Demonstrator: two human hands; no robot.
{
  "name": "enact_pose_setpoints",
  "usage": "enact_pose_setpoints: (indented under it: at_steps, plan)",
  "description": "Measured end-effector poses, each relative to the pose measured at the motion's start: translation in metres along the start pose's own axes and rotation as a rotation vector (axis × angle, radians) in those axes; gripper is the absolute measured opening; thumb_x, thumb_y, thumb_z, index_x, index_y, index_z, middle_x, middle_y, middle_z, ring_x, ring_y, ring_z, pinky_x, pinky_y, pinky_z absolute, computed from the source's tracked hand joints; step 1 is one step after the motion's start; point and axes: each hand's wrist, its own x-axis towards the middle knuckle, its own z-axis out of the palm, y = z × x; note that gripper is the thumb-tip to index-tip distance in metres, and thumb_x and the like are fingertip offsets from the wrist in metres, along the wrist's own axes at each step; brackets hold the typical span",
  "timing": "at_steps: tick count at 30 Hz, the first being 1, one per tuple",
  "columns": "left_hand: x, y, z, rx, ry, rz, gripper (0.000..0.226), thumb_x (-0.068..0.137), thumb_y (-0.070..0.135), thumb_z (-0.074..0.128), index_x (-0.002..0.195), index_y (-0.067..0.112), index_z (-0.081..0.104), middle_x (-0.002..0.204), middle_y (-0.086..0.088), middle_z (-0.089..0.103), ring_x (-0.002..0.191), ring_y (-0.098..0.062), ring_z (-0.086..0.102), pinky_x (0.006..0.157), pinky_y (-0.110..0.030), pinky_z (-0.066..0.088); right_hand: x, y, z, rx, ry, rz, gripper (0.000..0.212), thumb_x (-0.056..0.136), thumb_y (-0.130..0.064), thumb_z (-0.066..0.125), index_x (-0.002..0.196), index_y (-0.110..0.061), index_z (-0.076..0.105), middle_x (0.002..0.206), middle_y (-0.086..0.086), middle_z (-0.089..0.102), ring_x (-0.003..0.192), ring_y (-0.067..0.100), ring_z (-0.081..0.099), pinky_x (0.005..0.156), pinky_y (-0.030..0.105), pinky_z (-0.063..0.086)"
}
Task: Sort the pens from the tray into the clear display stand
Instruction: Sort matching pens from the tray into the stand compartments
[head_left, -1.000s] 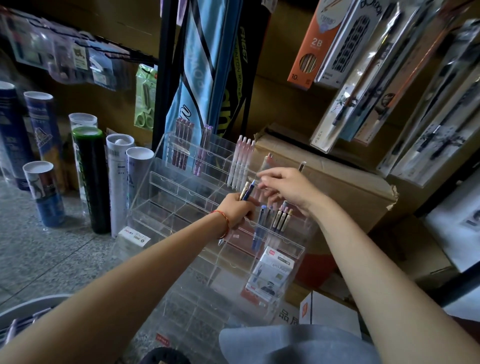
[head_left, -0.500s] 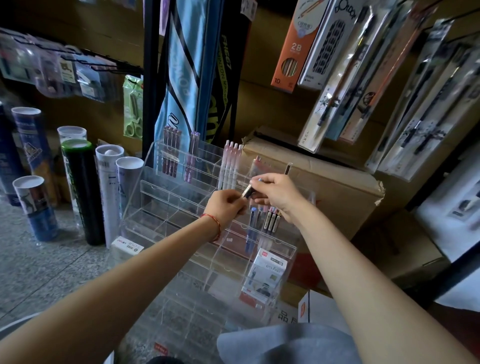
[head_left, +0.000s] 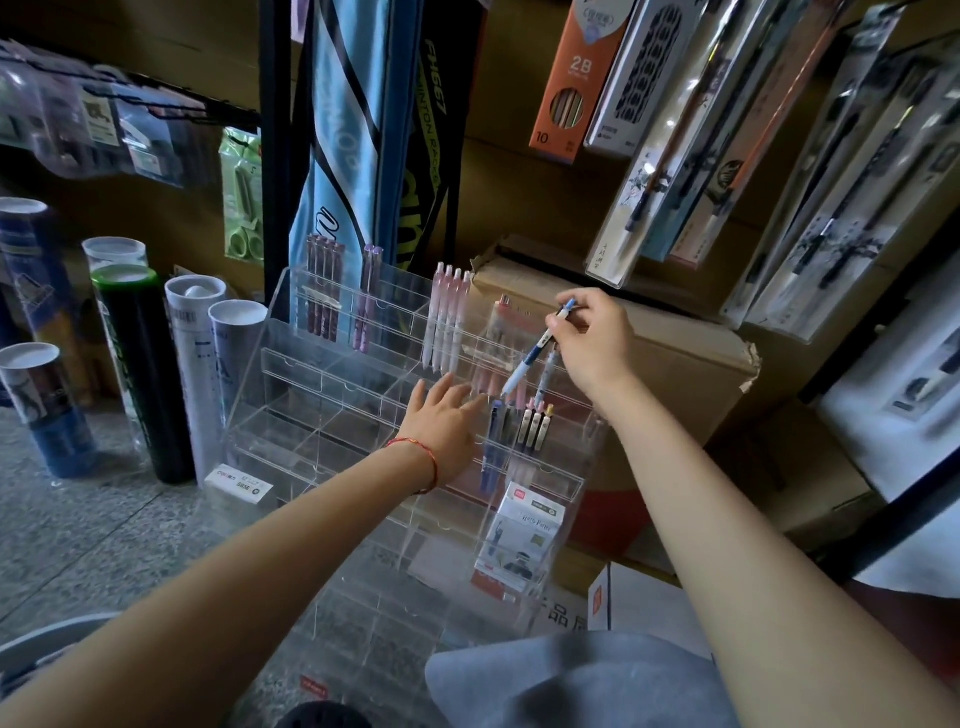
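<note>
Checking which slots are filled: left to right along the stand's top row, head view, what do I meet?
Maroon pens, purple pens, pink pens, right hand pinching a blue-and-white pen.

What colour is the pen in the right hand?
White with blue parts; the pen in the right hand shows best in the head view.

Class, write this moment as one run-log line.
right hand: pinches blue-white pen | left hand: open, at clear display stand | pen: not yet slotted
</note>
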Motion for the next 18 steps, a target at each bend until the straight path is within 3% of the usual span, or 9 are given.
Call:
enact_pose_setpoints:
  at_steps: [2,11,18]
  plan:
    - [0.0,0.0,-0.001,0.019,-0.035,0.009,0.06,0.094,0.022,0.045,0.147,0.03,0.018,0.155,-0.003,0.014,0.145,-0.024,-0.001,0.117,-0.049,-0.001,0.0,0.007,0.0,-0.019,-0.009,-0.012,0.018,0.09,-0.003,0.055,0.105,-0.01,0.059,0.098,0.002,0.059,0.083,0.007,0.056,0.065,0.009,0.044]
    - [0.003,-0.002,-0.005,-0.006,-0.062,0.014,0.062,0.092,0.019,0.045,0.146,0.033,0.019,0.152,-0.001,0.019,0.143,-0.022,0.007,0.116,-0.047,0.005,-0.003,0.021,0.01,-0.041,-0.209,0.02,0.016,0.088,-0.001,0.056,0.094,-0.016,0.057,0.092,0.006,0.061,0.09,0.027,0.063,0.085,0.046,0.053]
    - [0.003,-0.008,-0.012,-0.088,-0.058,0.013,0.06,0.09,0.015,0.046,0.145,0.026,0.024,0.15,0.003,0.026,0.142,-0.019,0.013,0.114,-0.042,0.014,-0.007,0.019,0.018,-0.05,-0.368,0.081,0.014,0.092,-0.004,0.053,0.102,-0.01,0.06,0.1,0.015,0.067,0.093,0.026,0.065,0.086,0.042,0.055]
